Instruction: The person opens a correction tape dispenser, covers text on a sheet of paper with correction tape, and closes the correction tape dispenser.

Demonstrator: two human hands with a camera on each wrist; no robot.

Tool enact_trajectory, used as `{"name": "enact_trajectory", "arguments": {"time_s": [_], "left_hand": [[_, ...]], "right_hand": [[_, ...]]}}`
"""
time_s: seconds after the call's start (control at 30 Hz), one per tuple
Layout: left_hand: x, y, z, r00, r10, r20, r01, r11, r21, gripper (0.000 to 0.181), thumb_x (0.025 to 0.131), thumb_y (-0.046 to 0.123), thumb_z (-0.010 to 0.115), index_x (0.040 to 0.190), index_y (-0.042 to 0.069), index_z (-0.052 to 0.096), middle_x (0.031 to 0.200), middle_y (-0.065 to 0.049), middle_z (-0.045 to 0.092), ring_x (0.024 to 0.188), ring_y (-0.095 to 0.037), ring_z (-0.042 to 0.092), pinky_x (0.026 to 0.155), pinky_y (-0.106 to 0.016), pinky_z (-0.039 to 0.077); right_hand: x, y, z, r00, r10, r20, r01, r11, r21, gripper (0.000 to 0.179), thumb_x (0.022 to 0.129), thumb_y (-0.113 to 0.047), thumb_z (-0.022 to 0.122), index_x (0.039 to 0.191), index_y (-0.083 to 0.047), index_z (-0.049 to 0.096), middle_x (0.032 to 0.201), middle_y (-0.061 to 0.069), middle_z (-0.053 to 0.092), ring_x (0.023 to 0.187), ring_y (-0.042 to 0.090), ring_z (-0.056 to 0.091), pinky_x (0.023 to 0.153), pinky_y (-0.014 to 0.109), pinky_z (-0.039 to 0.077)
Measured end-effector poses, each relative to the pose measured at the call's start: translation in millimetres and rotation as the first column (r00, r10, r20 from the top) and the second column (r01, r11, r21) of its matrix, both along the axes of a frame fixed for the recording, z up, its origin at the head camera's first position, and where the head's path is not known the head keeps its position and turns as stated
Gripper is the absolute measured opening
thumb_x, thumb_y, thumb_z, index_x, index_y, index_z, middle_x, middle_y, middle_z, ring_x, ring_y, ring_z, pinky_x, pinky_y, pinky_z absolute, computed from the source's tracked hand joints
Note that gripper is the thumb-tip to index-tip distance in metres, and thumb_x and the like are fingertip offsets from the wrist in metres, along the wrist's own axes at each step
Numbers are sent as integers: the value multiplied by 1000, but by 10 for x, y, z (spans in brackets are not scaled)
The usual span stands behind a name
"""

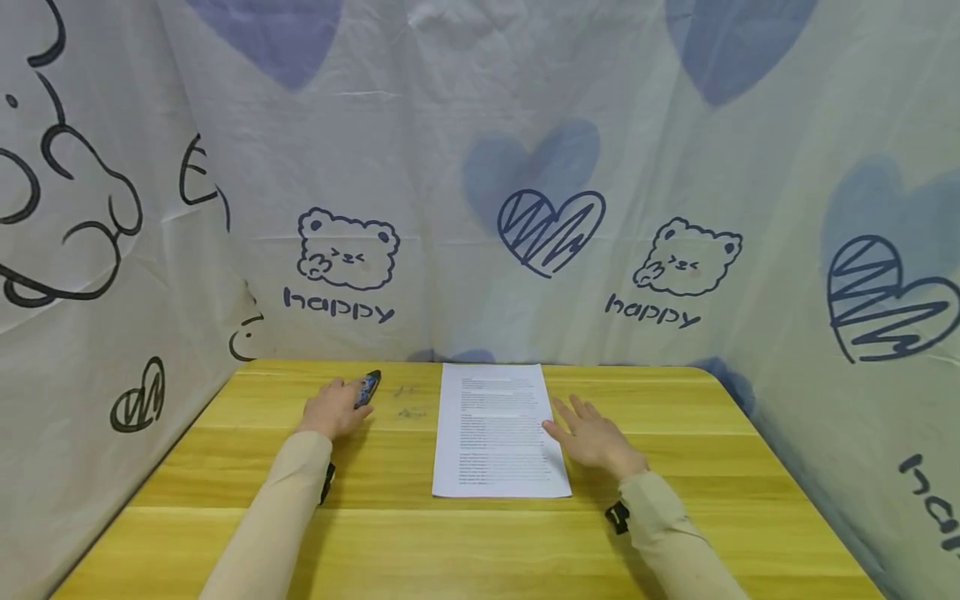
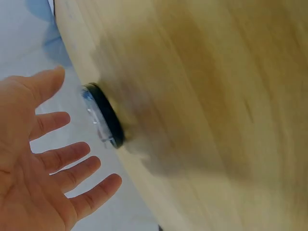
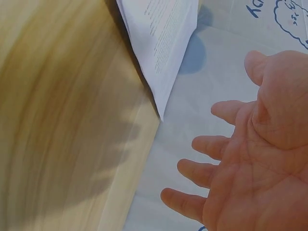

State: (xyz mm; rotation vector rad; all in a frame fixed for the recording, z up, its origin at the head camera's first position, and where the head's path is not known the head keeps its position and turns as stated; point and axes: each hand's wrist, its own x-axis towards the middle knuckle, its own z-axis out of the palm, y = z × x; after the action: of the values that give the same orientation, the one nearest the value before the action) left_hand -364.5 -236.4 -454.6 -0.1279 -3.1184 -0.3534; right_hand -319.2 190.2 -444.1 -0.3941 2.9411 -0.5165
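Head view: the left hand (image 1: 334,408) hangs over the far left part of the yellow wooden table (image 1: 480,546), with a small blue-and-black object (image 1: 367,388) just beside its fingers, on their right; whether they touch it cannot be told from this angle. Farther right of that hand, past some faint grey marks (image 1: 412,412), a printed paper (image 1: 495,433) lies on the wood, text side up. The right hand (image 1: 596,442) is at the paper's right edge, clasping nothing. Beyond both hands hangs a pale cloth (image 1: 450,333) with hearts and bears on it. Left wrist view: the grip is plainly released, fingers spread, and a gap shows between them and the object, which rests on the wood by its dark base. Right wrist view: that palm is bare too, fingers apart, and the paper's corner lies beyond the fingertips without meeting them. As for progress, object and paper are both laid out, well apart from each other; neither is lifted or held, and whether the work is starting or finished cannot be judged.
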Motion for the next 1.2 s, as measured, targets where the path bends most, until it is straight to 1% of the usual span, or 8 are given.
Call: {"name": "enact_trajectory", "arguments": {"time_s": [0.13,0.33,0.5,0.7,0.83,0.97,1.1,1.2], "left_hand": [[-45,-41,-32,997,1,71,-2,1000,9,65,99,31,57,152,4,32,147,-39,32,133,-57,34,100,-71,37],[-47,-82,-43,984,13,178,-20,999,40,64,100,28,54,154,7,28,151,-40,22,134,-59,30,103,-70,34],[-60,-106,-40,987,-4,158,-5,999,54,59,100,24,54,151,4,34,150,-39,26,135,-58,30,104,-70,34],[-85,-89,-27,989,-7,149,-3,998,68,61,101,24,53,151,-2,30,150,-39,28,137,-57,27,109,-67,30],[-63,-31,-20,991,0,134,-8,998,54,60,101,23,54,147,-7,31,139,-39,43,128,-54,43,103,-64,40],[-40,34,-29,994,25,107,-30,999,44,53,100,20,56,139,-9,36,121,-34,58,108,-49,59,89,-60,51],[-29,70,-32,994,52,96,-56,998,40,49,100,19,56,137,-9,38,116,-34,61,102,-48,61,84,-60,52],[-28,79,-29,994,55,98,-59,997,46,49,100,18,55,137,-9,38,118,-35,59,102,-49,61,84,-60,52]], "right_hand": [[2,-11,3,1000,13,-5,-13,1000,-9,68,103,-54,31,157,-13,25,161,24,16,148,47,13,115,68,18],[1,-16,-3,999,30,-18,-30,999,-17,68,103,-54,31,156,-12,26,161,25,18,147,46,17,115,65,21],[2,-23,9,1000,16,-23,-17,999,-28,68,103,-54,32,156,-13,26,161,23,17,148,45,17,116,64,21],[-11,-53,13,1000,6,-20,-6,1000,-27,69,102,-57,31,156,-15,27,162,21,16,149,43,16,117,63,20],[-5,-81,4,1000,18,-10,-18,1000,-21,67,102,-57,31,155,-15,30,162,22,17,149,42,17,117,62,20],[-5,-121,-8,1000,25,-3,-25,1000,-5,65,103,-56,32,153,-15,36,161,22,20,149,42,18,117,62,20],[-16,-177,-27,1000,30,-6,-30,999,22,66,102,-58,32,150,-14,42,160,21,25,148,41,19,117,61,21],[-31,-221,-47,999,50,-19,-49,998,36,65,102,-57,33,148,-13,45,158,21,29,148,41,22,116,62,24]]}}
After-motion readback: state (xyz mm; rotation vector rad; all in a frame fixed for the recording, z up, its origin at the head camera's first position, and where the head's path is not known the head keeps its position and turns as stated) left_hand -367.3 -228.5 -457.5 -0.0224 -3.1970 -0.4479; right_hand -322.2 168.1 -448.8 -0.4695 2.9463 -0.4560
